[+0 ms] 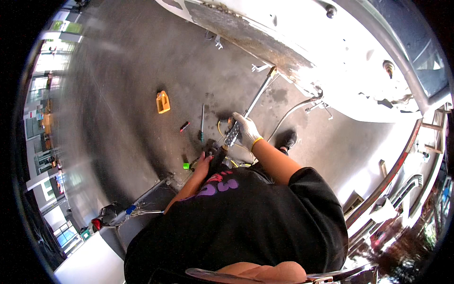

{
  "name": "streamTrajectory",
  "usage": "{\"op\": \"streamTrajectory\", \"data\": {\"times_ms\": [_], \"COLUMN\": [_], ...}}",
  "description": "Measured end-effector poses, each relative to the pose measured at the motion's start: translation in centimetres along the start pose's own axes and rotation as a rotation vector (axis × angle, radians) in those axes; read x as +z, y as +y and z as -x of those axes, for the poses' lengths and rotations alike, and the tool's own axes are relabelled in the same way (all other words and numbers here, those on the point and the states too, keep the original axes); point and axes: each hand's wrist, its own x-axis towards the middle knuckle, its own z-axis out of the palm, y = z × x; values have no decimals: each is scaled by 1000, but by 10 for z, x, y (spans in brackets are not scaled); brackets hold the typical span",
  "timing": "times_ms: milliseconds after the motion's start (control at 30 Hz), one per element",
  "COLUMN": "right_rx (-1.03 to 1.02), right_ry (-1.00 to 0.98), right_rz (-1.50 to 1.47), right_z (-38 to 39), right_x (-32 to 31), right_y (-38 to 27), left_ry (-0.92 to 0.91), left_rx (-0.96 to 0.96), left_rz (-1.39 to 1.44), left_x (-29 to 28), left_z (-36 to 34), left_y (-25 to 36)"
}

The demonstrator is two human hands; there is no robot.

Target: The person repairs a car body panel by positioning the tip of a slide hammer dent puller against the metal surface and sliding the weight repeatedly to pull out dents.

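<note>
A slide hammer (258,100) with a long chrome shaft slants up and away to the right. Its yellowish tip reaches the lower edge of a white vehicle body panel (293,35), scraped to bare grey along the bottom. My right hand (247,131), in a white glove with a yellow cuff, is closed round the knurled dark weight on the shaft. Down by the black rear end of the tool, my bare left hand (203,164) seems closed on it; some of its fingers are hidden.
On the grey floor lie a yellow-orange cut-open jug (163,102), a long thin screwdriver (202,124), a small red-and-black item (185,126) and a bright green block (186,166). A hose (289,113) curves from the panel toward my shoe (286,140). Metal clamps (321,108) stand by the panel.
</note>
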Motion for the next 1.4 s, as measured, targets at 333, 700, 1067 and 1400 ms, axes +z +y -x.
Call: {"op": "streamTrajectory", "data": {"times_ms": [333,700,1067,1400], "right_rx": [-369,34,90,63], "right_ry": [-5,117,26,45], "right_rz": [869,218,114,124], "right_z": [-31,-6,-12,-31], "right_x": [-40,-24,12,3], "right_y": [-59,43,-3,-7], "left_ry": [11,-46,-56,-147], "left_rx": [-179,-241,-188,-311], "left_rz": [93,192,449,632], "left_x": [-7,-16,0,0], "left_z": [34,42,13,4], "left_y": [41,5,30,73]}}
